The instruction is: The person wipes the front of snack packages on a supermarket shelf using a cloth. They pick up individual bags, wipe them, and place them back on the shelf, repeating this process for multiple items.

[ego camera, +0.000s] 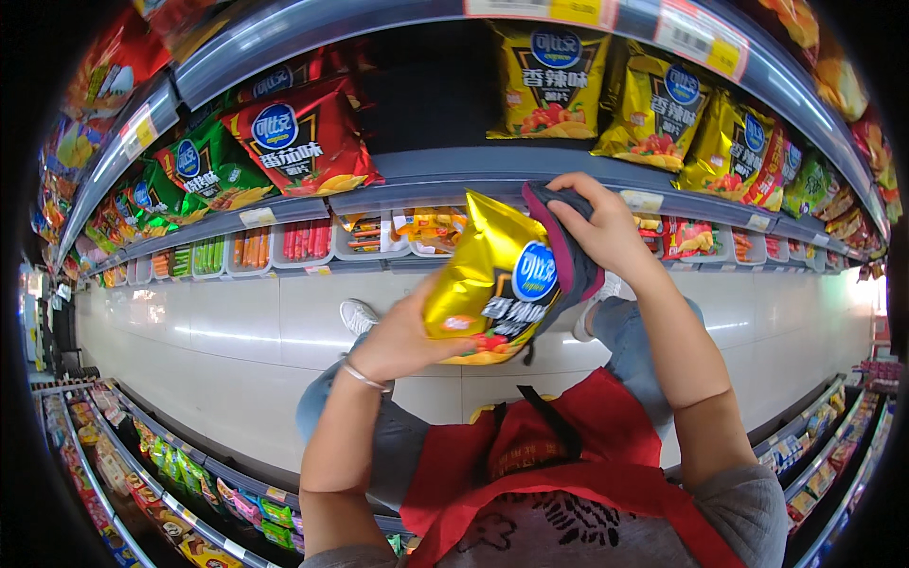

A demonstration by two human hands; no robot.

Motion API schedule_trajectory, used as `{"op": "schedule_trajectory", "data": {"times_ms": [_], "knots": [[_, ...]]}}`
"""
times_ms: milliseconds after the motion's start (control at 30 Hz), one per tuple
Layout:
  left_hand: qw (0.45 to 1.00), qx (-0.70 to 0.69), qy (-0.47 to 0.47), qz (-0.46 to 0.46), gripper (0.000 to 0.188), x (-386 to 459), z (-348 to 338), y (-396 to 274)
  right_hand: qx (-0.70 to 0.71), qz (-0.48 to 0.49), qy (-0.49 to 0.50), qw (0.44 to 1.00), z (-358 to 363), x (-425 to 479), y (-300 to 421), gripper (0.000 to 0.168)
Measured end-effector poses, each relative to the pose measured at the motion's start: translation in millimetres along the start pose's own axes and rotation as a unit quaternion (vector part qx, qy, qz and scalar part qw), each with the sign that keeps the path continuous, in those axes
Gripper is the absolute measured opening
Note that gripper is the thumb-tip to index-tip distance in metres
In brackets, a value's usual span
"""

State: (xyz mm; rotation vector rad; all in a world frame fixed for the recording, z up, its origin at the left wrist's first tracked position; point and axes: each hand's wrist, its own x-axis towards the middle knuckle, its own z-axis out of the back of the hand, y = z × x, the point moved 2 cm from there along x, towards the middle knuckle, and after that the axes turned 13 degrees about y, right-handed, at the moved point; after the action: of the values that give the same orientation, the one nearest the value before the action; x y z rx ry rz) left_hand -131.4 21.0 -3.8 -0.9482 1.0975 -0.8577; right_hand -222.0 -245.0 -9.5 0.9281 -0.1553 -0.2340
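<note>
A shiny yellow bag of potato chips [490, 284] is held up in front of me, tilted, its printed front facing up. My left hand [408, 337] grips it by its lower left side, thumb across the front. A dark grey cloth with a magenta edge [568, 248] is bunched in my right hand [596, 220]. That cloth lies against the bag's upper right side and hides part of it. Behind the bag runs a shelf [440, 167] with a dark gap between a red chip bag [302, 138] on the left and a yellow chip bag [550, 85] on the right.
Below the shelf stands a row of plastic bins [305, 241] with small wrapped snacks. A price-tag rail [398, 42] curves overhead. Green chip bags [206, 170] stand farther left. Pale floor tiles [213, 319] lie underfoot, and more stocked shelves [192, 490] are behind me.
</note>
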Motion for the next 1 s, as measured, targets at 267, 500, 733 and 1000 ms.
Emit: {"op": "schedule_trajectory", "data": {"times_ms": [267,500,733,1000], "knots": [[0.986,-0.067,-0.148,-0.03,0.074,-66.8,77.6,11.1,-0.128,0.199,-0.186,0.954,-45.8,95.0,85.2,0.03],[0.968,0.108,-0.228,0.016,0.074,-78.1,84.6,15.4,-0.378,-0.017,-0.031,0.925,-130.2,184.7,23.2,0.052],[0.949,0.139,-0.276,0.062,0.079,-82.5,92.5,23.5,-0.366,-0.158,0.025,0.917,-103.4,312.4,5.9,0.061],[0.94,0.067,-0.33,0.06,0.079,-76.4,99.1,22.6,-0.466,0.056,-0.034,0.882,-94.8,388.9,-27.9,0.059]]}}
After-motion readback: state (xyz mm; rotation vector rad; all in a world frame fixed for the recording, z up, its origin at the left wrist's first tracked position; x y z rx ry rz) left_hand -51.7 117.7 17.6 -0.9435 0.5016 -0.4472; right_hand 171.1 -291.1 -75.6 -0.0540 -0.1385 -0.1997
